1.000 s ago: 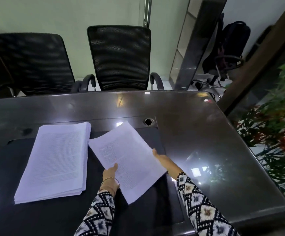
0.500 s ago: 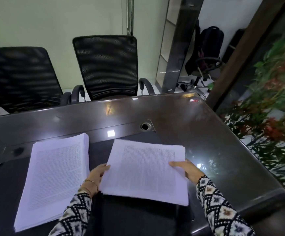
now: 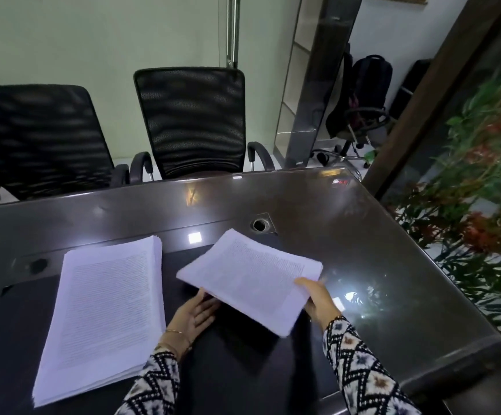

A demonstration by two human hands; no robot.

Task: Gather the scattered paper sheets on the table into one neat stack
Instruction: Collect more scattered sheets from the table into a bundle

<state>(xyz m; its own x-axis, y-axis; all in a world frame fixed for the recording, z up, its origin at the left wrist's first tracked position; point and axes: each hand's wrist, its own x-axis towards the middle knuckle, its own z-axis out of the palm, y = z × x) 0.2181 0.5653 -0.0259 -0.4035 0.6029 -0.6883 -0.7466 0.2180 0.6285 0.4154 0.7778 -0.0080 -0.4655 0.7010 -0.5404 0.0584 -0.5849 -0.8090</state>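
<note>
**Smaller bundle in hand, ready to join the pile**

The dark, glossy table (image 3: pixel 348 235) runs out beyond my fingertips and away to both sides. Flat on it, to the left of my left hand, lies the large stack (image 3: pixel 102 313) of printed sheets, its edges roughly squared. Between my hands is the smaller bundle (image 3: pixel 252 277), turned at an angle to that stack and tilted, with its near corner raised off the surface. I can't tell whether its far corner touches the table. The two piles are near each other but apart, with a strip of dark table between them.

My right hand (image 3: pixel 318 301) pinches the bundle's right edge, thumb on top and fingers curled underneath, out of sight. My left hand (image 3: pixel 193 313) is palm up, fingers straight and loosely together. Its tips are at the bundle's near-left edge and grip nothing.

I judge this to be the merging step. Next I need my left fingers under the bundle for support. Then I should carry it leftward, turn it to match the stack, lower it squarely and even the edges. Loose sheets could slip if my pinch slackens.

Both top sheets carry a block of printed text, too small and blurred to read. I see no brand or label.
</note>
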